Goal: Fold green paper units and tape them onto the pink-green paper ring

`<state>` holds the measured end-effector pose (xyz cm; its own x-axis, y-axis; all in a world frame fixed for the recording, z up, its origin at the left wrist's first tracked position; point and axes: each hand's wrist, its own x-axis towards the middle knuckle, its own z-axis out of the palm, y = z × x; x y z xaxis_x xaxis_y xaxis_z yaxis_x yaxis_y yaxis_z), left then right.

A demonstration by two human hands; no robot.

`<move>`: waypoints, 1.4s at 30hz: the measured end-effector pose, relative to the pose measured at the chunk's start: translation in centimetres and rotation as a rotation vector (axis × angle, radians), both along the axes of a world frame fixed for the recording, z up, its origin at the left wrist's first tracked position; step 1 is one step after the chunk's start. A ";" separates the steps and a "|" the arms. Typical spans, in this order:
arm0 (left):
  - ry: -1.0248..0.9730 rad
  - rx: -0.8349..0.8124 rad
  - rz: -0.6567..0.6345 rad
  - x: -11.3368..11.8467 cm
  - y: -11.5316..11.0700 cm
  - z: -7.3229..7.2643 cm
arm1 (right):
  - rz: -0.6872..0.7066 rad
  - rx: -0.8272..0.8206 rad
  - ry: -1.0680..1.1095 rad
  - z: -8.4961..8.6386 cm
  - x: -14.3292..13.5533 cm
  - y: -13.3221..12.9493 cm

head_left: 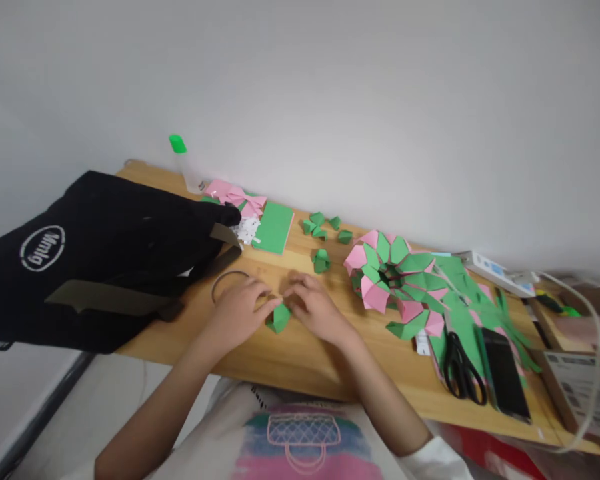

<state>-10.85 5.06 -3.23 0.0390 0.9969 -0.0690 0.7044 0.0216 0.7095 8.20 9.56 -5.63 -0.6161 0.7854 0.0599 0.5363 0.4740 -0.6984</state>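
Two hands, the left grip and right grip, pinch a green folded paper piece over the tabletop, fingers partly hiding it. Left, a black bag reads "Mmlg", contents hidden; a green-capped bottle stands behind. The right-hand box's print is blurred, its side cut off.

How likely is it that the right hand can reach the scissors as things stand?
Probably yes: though the right hand is at the small green piece, the black scissors show uncovered handles, and bare tabletop leaves a way.
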 end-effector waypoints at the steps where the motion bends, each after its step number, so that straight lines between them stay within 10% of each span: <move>1: -0.016 -0.024 -0.007 0.6 -0.4 -0.1 | -0.010 -0.020 0.020 -0.2 0.2 0.0; 9: -0.341 -0.110 -0.009 2.9 -2.1 -1.0 | -0.097 -0.169 0.234 -0.1 2.2 -2.3; 17: -1.187 -0.343 -0.159 3.3 -2.2 3.1 | -0.151 -0.218 0.713 5.4 5.0 -7.3; 28: -0.946 -0.202 -0.280 5.7 -2.1 5.5 | -0.208 0.002 0.696 7.1 5.9 -8.3; 42: -0.809 -0.078 -0.254 6.4 -1.5 6.4 | -0.371 -0.377 0.846 7.2 6.1 -8.0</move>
